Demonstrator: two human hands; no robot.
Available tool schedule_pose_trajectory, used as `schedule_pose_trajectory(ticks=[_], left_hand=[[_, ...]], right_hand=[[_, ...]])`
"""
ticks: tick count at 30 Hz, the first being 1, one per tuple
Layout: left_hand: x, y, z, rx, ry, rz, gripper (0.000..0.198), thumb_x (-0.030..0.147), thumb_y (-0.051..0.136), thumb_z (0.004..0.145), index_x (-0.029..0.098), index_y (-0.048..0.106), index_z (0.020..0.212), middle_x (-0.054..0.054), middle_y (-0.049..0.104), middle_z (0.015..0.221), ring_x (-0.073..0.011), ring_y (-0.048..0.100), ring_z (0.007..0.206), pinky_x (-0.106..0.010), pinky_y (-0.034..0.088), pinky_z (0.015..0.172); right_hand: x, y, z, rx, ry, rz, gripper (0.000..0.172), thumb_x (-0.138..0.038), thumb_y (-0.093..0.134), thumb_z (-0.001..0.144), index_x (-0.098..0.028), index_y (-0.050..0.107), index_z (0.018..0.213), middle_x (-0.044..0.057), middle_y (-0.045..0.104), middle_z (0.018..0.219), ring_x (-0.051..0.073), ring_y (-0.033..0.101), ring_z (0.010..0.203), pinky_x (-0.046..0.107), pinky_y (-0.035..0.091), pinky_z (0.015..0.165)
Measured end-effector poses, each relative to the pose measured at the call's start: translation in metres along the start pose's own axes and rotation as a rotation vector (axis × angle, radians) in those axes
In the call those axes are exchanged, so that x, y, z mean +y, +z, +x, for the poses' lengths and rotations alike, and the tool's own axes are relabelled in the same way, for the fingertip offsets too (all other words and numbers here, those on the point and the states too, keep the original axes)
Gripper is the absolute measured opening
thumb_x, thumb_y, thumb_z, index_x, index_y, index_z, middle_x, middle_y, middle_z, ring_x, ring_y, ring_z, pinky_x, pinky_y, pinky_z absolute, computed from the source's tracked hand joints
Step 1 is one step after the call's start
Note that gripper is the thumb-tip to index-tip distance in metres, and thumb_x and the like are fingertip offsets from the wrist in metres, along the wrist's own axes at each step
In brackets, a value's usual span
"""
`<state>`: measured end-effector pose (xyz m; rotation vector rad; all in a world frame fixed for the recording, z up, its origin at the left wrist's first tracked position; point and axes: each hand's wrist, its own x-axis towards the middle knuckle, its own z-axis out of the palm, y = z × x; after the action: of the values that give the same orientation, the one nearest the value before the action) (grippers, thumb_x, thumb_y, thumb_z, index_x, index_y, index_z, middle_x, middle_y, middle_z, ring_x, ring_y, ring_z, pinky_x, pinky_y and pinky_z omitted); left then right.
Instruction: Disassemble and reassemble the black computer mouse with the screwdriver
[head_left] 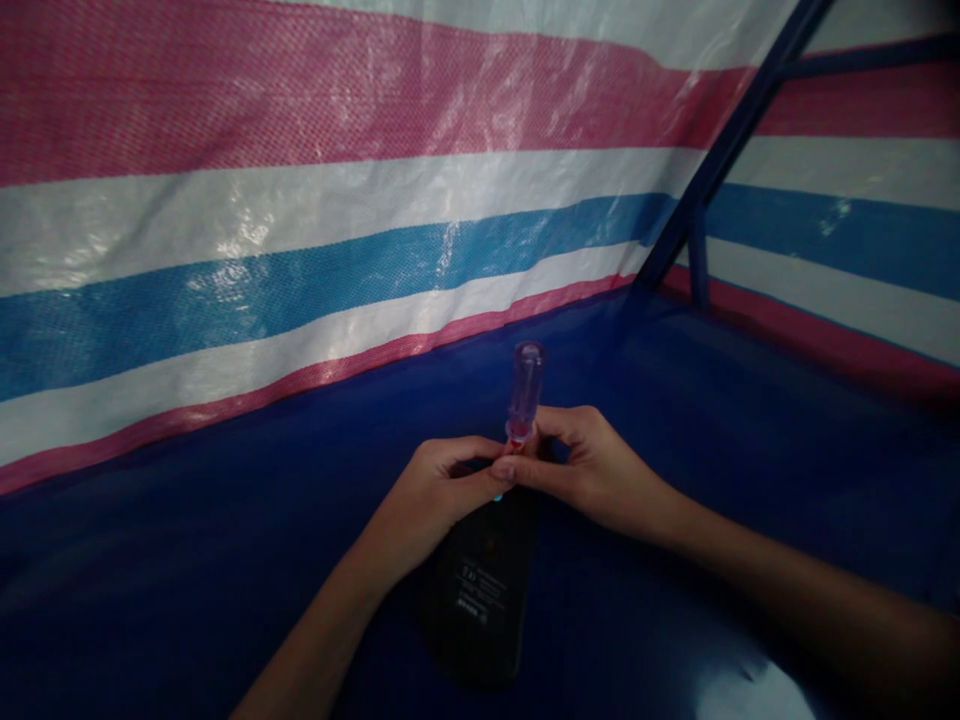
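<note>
A screwdriver (526,385) with a clear, purple-tinted handle stands nearly upright, handle up, in the middle of the head view. My left hand (450,485) is closed, its thumb and fingers pinched around the lower end just under the handle. From the other side my right hand (581,465) pinches the same spot, and the two thumbs meet there. A bit of red shows between the fingers; the shaft and tip are hidden. Below the hands lies a dark, flat device (487,580) with white printed text on its face. A small cyan spot glows at its upper end, by the left thumb.
The dark blue surface (225,530) spreads under the hands. Behind it hangs a striped red, white and blue plastic sheet (337,290). A dark blue frame bar (720,150) slants up at the right corner. A bright patch (754,690) shows at the lower right.
</note>
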<state>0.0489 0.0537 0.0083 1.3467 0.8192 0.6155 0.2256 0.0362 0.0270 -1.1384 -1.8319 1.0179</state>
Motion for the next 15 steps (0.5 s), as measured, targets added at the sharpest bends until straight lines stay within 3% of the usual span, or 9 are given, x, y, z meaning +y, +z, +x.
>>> schedule_pose_trajectory(ticks=[5,8,15], left_hand=[[0.0002,-0.0004,0.0005,0.007,-0.006,0.045,0.023,0.037,0.065,0.077,0.017,0.073,0.085,0.003,0.055,0.064,-0.0053,0.042,0.056,-0.019,0.028,0.051],[-0.0006,0.0005,0.0004,-0.007,-0.019,0.008,0.024,0.037,0.064,0.077,0.017,0.072,0.087,0.002,0.059,0.069,-0.0065,0.046,0.060,-0.019,0.030,0.053],[-0.0024,0.0003,-0.0025,-0.011,-0.042,-0.027,0.026,0.032,0.069,0.073,0.019,0.069,0.096,0.001,0.066,0.077,-0.0091,0.056,0.065,-0.019,0.039,0.058]], right_hand=[[-0.0028,-0.0063,0.0018,-0.107,-0.056,0.090,0.017,-0.025,0.061,0.083,-0.015,0.060,0.069,-0.004,0.055,0.061,0.007,0.047,0.056,0.020,0.035,0.053],[-0.0059,-0.0091,0.0024,-0.149,-0.041,0.124,0.017,-0.023,0.058,0.085,-0.015,0.062,0.070,-0.003,0.058,0.063,0.007,0.050,0.058,0.020,0.037,0.055],[-0.0035,-0.0079,0.0024,-0.057,0.042,0.107,0.021,-0.028,0.067,0.078,-0.014,0.057,0.064,-0.003,0.054,0.061,0.007,0.046,0.058,0.021,0.036,0.055]])
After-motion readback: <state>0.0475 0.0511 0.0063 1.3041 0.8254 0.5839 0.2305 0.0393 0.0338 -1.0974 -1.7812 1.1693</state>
